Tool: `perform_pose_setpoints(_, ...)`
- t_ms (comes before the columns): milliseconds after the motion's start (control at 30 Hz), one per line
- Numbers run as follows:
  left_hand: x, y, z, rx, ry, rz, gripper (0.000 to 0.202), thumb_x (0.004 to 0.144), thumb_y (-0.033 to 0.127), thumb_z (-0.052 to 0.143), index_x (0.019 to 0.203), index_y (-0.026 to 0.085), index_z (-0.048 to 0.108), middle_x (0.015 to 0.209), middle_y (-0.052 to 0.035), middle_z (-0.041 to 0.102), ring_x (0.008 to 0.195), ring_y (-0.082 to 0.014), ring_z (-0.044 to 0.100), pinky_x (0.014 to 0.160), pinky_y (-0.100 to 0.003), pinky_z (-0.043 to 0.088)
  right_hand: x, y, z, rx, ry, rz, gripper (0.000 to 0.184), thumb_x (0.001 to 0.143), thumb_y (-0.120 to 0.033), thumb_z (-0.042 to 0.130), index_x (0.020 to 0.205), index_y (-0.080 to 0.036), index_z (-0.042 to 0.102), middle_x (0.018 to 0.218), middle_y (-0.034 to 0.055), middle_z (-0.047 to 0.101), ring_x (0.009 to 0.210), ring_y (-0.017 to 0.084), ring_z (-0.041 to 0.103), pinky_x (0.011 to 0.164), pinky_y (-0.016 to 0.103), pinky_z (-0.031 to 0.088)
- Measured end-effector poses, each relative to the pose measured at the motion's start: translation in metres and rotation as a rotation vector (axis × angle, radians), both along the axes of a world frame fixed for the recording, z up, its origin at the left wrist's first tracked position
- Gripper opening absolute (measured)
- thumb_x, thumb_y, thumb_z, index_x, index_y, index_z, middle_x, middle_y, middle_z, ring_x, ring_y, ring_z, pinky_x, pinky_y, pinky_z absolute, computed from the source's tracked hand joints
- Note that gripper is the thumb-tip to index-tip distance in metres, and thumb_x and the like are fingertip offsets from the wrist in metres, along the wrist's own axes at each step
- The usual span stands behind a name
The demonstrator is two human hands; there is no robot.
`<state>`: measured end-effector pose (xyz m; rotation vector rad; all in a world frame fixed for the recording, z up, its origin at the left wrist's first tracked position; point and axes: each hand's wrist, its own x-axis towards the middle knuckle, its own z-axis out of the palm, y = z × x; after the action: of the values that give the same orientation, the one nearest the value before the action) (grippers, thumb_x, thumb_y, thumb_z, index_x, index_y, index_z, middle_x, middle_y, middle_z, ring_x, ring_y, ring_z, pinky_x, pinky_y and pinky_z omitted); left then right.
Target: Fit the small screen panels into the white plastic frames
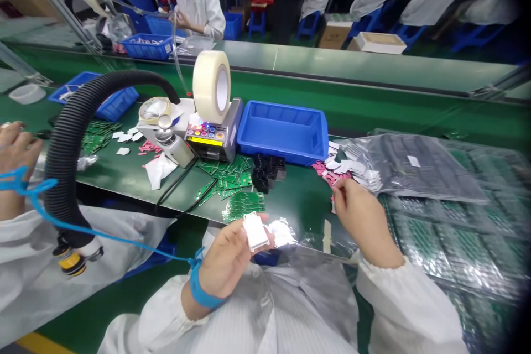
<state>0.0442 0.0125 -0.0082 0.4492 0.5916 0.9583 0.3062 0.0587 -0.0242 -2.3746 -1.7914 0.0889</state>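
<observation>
Though hazy, card [256,231] in left grip [230,257]

The room is evenly bright, the light seeming to fall from overhead, and shadows stay soft and faint beneath the tape roll [211,86] and the blue tray [282,131]. Hard glare flashes off the foil bag [415,168]. The wide lens bows the long edge of the worktop [290,204] toward the sides, the right corners sink into black, and detail along the far right turns soft and smeared.
</observation>
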Motion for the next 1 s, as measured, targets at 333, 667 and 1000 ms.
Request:
perform_pose_setpoints(333, -0.004, -0.001, 0.001, 0.062, 0.066, 0.039, 0.037, 0.074, 0.043, 0.066, 0.104, 0.022, 0.070, 0.079, -0.0031, 0.074, 0.078, -0.0132, 0.063, 0.074, -0.024, 0.044, -0.009, 0.016, 0.002, 0.246, 0.223, 0.180, 0.025, 0.088, -0.029, 0.046, 0.082, -0.018, 0.067, 0.073, 0.0057, 0.070, 0.067, 0.021, 0.065, 0.062, 0.032, 0.047)
perform_pose_setpoints(667, -0.001, 0.001, 0.008, 0.051, -0.018, 0.039, 0.033, 0.075, 0.039, 0.066, 0.102, 0.020, 0.070, 0.078, -0.0021, 0.073, 0.074, -0.0110, 0.062, 0.073, -0.022, 0.045, -0.093, -0.048, 0.073, 0.517, 0.455, 0.847, 0.015, 0.083, -0.009, 0.054, 0.081, -0.021, 0.062, 0.085, 0.0031, 0.066, 0.084, 0.017, 0.061, 0.089, 0.039, 0.045)
perform_pose_setpoints(1000, -0.003, -0.003, 0.007, -0.009, -0.043, 0.066, 0.032, 0.072, 0.036, 0.070, 0.098, 0.018, 0.071, 0.078, -0.0015, 0.071, 0.074, -0.0098, 0.061, 0.076, -0.021, 0.046, -0.112, -0.046, 0.066, 0.551, 0.437, 0.773, 0.014, 0.082, -0.009, 0.055, 0.075, -0.020, 0.060, 0.076, 0.0005, 0.061, 0.080, 0.017, 0.055, 0.096, 0.049, 0.030)
